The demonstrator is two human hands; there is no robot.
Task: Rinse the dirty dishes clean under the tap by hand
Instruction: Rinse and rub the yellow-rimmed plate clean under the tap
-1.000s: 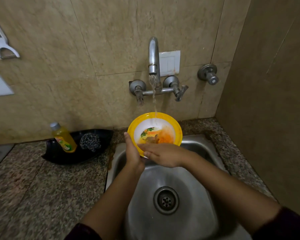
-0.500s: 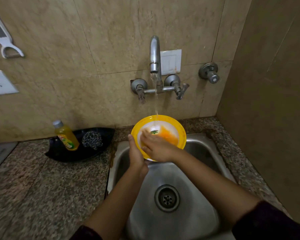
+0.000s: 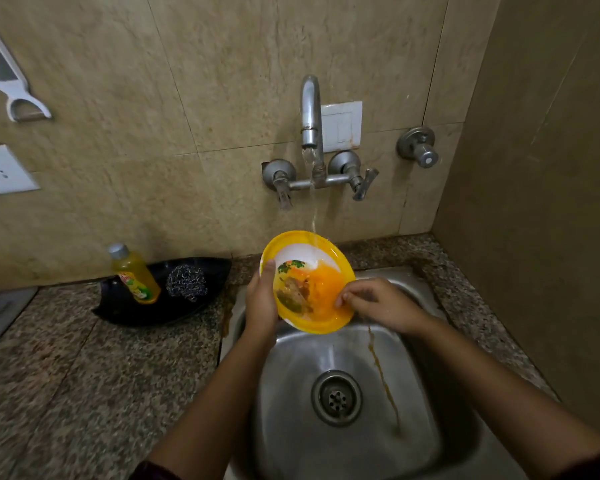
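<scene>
**One dirty plate held under the tap, over the sink's back edge**

The yellow-rimmed white round plate (image 3: 314, 328) is tilted over the back edge of the steel sink (image 3: 426, 441), under a thin stream from the chrome wall tap (image 3: 310, 112). Water hits its top inner side. Orange sauce and brown scraps cover the lower half.

The left hand (image 3: 262, 303) grips the plate's left rim, thumb inside, fingers hidden behind. The right hand (image 3: 381, 303) has its fingers curled, tips bunched on the right inner rim; can't tell if pinching or rubbing.

Handling: looks like plastic or melamine, so probably light, stiff and unlikely to break, but slippery when wet and greasy. Best taken at the rim, thumb in, fingers behind, as the left hand does.

Counts:
- one plate, no other dishes visible
- one tap with two lever handles
- one drain (image 3: 336, 398)
- one yellow dish-soap bottle (image 3: 134, 273) and one steel wire scrubber (image 3: 186, 281), both in one black tray (image 3: 160, 315) at the counter's back edge, left of the sink
</scene>
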